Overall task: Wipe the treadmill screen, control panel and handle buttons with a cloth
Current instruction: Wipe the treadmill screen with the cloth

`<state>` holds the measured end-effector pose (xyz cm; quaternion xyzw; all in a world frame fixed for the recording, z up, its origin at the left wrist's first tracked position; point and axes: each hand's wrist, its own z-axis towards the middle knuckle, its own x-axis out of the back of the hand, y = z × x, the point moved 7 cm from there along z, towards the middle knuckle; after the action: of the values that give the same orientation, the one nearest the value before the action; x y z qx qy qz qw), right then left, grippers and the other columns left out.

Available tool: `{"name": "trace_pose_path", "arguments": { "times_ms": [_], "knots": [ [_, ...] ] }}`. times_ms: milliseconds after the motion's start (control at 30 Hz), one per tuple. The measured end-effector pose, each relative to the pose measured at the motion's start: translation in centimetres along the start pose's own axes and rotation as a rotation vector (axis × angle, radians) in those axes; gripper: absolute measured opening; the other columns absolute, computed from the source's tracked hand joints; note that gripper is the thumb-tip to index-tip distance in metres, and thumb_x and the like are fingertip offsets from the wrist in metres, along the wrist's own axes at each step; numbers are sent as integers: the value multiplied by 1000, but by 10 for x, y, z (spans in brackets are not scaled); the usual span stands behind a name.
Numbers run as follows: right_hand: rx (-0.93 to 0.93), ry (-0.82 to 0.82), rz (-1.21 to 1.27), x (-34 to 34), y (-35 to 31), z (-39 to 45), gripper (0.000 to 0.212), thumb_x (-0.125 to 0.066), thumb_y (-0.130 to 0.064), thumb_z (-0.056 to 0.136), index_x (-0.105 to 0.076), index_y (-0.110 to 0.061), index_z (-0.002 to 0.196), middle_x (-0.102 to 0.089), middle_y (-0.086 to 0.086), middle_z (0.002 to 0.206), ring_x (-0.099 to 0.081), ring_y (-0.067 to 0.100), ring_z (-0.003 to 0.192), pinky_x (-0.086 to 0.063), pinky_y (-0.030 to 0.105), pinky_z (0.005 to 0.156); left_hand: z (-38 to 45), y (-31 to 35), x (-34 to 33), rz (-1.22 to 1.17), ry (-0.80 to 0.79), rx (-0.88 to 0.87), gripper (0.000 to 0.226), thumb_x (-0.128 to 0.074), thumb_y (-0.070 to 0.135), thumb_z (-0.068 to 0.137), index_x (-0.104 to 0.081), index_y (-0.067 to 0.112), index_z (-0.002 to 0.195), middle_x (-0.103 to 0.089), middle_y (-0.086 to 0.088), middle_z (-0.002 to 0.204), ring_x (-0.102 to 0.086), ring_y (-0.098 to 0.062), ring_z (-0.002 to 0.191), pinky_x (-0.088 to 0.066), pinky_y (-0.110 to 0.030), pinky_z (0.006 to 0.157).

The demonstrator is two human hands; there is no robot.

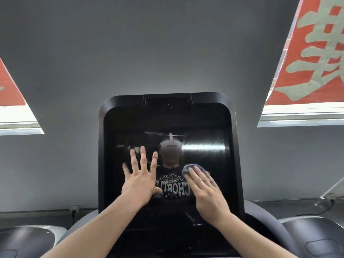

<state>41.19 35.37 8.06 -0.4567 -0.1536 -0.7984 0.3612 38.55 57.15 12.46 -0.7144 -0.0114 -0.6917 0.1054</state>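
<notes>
Head cam view, going left to right: far left there's a red banner (9, 86) hanging over a bright window, with grey wall behind everything. Then the left hand (140, 180) sits flat on the dark treadmill screen (167, 125), fingers straight and spread wide, not gripping anything. Screen itself is glossy black and switched off, so you mostly get reflections in it, plus a bright streak of glare on the right half. Next over, the right hand (206, 192) presses a dark blue cloth (191, 168) against the glass, fingers straight and close together on top of it, the cloth bunched up and poking out past the fingertips. Far right is another red banner (312, 53) with big pale characters on it.
</notes>
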Motion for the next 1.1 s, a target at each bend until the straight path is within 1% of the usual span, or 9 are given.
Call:
{"name": "trace_pose_path", "arguments": {
  "times_ms": [67,233,400,567,700,800,900,1033,1100],
  "knots": [
    [94,-29,-47,10,21,3,71,-33,-7,90,-44,-20,159,-37,-1,168,-19,14,160,-21,40,128,1,0,0,6,7,-3,134,-59,76,86,42,19,152,54,-26,150,44,-55,140,-9,-72,122],
    [-287,113,29,16,38,3,81,-51,8,90,-31,-17,164,-24,1,172,-7,14,163,-17,44,132,2,-1,0,5,16,-4,135,-60,77,84,41,19,153,52,-26,152,41,-56,141,-9,-73,122],
    [155,-67,-133,16,23,-6,70,-34,-12,89,-49,-19,157,-38,0,166,-26,18,158,-21,40,126,2,-1,-1,-3,36,-7,135,-60,77,84,40,19,153,51,-26,153,40,-55,143,-10,-73,122],
    [-247,73,-42,9,30,-14,82,-43,3,86,-28,-17,164,-21,2,173,-4,16,163,-14,43,130,2,-1,-1,1,34,-7,135,-59,77,84,41,18,152,52,-26,152,40,-56,143,-10,-73,122],
    [141,-103,-100,-4,-6,-29,68,-36,-12,89,-49,-18,156,-39,1,166,-24,19,159,-22,41,125,2,-1,-2,-6,35,-6,136,-59,78,83,41,18,152,53,-26,151,41,-56,142,-10,-73,122],
    [-108,18,-44,21,51,-20,73,-36,-2,88,-46,-19,158,-36,-1,168,-26,17,159,-23,40,128,2,-1,-1,-10,28,-6,136,-59,78,83,41,18,152,52,-26,152,40,-56,142,-10,-73,122],
    [-337,112,-5,6,29,-32,86,-46,11,81,-35,-13,162,-26,4,172,-14,20,162,-16,42,129,2,-2,-1,-2,35,-10,136,-59,79,83,41,18,153,52,-27,152,40,-56,142,-11,-73,122],
    [58,-92,-70,-8,-7,-48,70,-38,-10,88,-46,-17,157,-37,2,168,-22,18,160,-23,41,125,1,-1,-1,-12,30,-13,135,-59,78,84,41,18,153,52,-27,152,41,-56,142,-11,-73,122],
    [24,-64,-93,7,28,-42,68,-37,-9,89,-53,-20,154,-38,-3,167,-29,17,158,-27,41,125,1,0,0,-15,28,-14,135,-60,77,84,41,18,153,52,-27,152,41,-56,142,-11,-73,122]
  ]
}}
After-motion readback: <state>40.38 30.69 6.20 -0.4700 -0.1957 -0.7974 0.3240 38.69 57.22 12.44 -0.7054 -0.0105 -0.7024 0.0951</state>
